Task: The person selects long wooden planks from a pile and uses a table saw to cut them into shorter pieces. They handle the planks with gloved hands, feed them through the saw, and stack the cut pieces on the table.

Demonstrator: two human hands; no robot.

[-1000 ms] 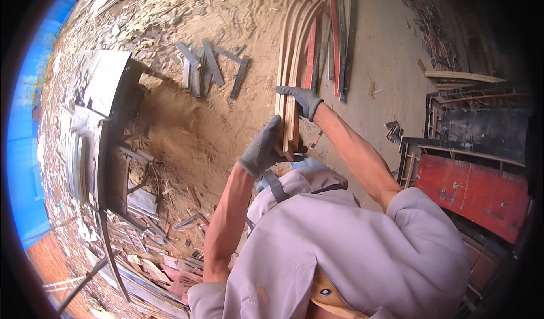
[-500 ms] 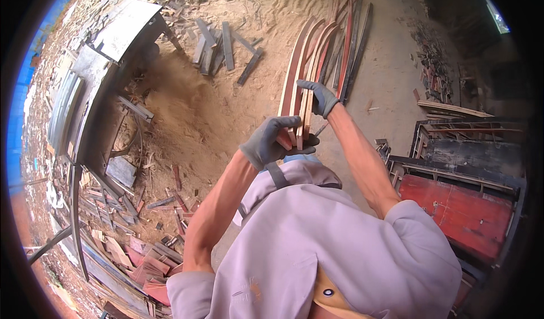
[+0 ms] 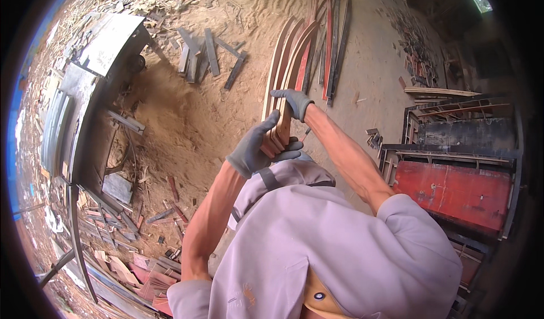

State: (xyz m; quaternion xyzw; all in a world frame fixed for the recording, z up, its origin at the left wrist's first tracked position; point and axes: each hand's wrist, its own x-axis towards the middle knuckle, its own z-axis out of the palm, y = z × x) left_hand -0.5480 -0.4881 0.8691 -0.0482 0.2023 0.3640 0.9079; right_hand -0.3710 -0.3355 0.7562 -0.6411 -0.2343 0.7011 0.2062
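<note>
Both my hands wear grey gloves. They hold a small bundle of long wooden strips (image 3: 283, 52) with pale edges and reddish-brown faces, which stretches away from me and bends to the right at its far end. My left hand (image 3: 253, 149) cups the near ends, thumb along the left side and fingers beneath. A little farther up, my right hand (image 3: 294, 101) closes round the right side, its foremost finger or thumb lying across the top. Part of its grip is hidden behind the strips.
Longer red and dark strips (image 3: 339, 47) lie on the ground beyond my right hand. A metal-topped table (image 3: 85, 86) stands at left, with sawdust beside it. Dark offcuts (image 3: 211, 52) lie farther off, and scrap wood (image 3: 127, 271) at lower left. Red and black panels (image 3: 453, 194) are stacked at right.
The bundle and both hands appear farther left in the picture, as the view has shifted. The near ends of the strips sit closer together, and my left thumb now points up along their side.
</note>
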